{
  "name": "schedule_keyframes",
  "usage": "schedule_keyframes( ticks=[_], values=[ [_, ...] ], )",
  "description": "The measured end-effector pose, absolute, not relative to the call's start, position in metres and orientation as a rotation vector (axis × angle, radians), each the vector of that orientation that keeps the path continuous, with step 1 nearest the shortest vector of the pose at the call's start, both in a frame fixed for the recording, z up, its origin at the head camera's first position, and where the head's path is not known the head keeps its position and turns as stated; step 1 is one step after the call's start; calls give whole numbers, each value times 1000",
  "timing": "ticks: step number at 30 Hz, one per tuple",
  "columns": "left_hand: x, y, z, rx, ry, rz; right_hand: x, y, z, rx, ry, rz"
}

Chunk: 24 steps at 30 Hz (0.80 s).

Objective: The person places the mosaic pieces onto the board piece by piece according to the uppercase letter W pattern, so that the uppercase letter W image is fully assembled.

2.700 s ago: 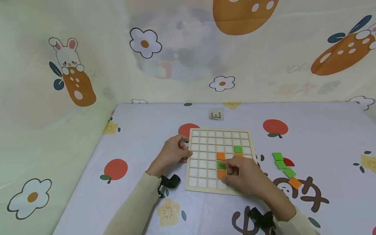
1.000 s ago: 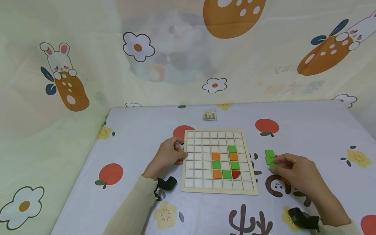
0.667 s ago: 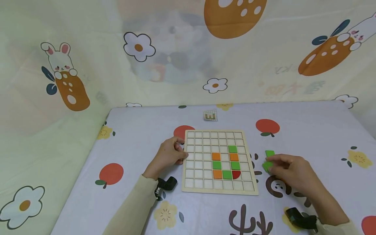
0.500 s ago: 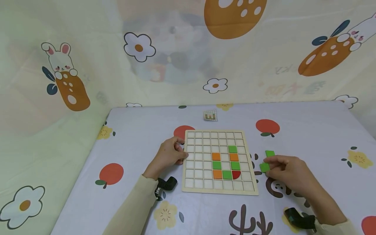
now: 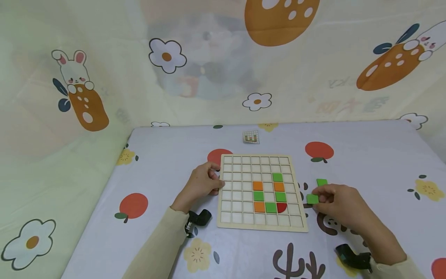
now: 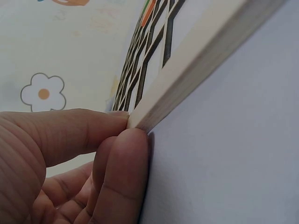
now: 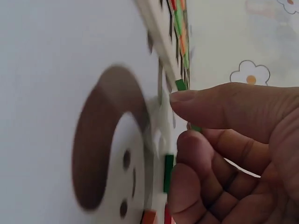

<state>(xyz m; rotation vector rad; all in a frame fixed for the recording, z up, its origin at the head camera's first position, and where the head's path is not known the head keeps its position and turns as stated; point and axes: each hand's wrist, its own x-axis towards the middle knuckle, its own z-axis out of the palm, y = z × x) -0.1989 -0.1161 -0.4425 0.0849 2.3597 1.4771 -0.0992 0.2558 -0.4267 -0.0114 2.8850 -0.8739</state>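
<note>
A wooden grid board (image 5: 246,207) lies flat on the table, with green, orange and red tiles in some cells. My left hand (image 5: 203,181) pinches its left edge; the left wrist view shows thumb and forefinger at the pale wooden rim (image 6: 177,77). To the right of the board, my right hand (image 5: 341,201) holds a square green tile (image 5: 312,199) by the fingertips. Another green tile (image 5: 322,182) lies just beyond that hand. Below the curled fingers in the right wrist view are a green tile (image 7: 168,172) and an orange tile (image 7: 148,217), hidden from the head view.
A small card (image 5: 251,137) with a printed grid pattern lies behind the board. The table wears a pale printed cloth (image 5: 167,155), and a patterned fabric wall (image 5: 216,112) stands at the back and left. Black cameras (image 5: 353,257) are strapped to both wrists.
My right hand has left the board, gone right to the loose tiles and picked a green one, drawing it slightly left toward the board. The left hand keeps its hold on the edge.
</note>
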Motion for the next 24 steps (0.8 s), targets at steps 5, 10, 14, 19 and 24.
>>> schedule_keyframes(
  ticks=[5, 10, 14, 19, 24],
  values=[
    [-199, -115, -442, 89, 2358, 1474, -98, 244, -423, -46, 2892, -947],
    [-199, -116, -441, 79, 2365, 1473, -102, 225, -418, -75, 2878, -995],
    [-198, -116, -440, 61, 2365, 1470, -108, 207, -414, -95, 2850, -1028],
    [-199, -117, -442, 77, 2352, 1482, -114, 186, -412, -152, 2788, -1088],
    [-200, -117, -444, 101, 2341, 1497, -117, 166, -413, -237, 2782, -1095]
  ],
)
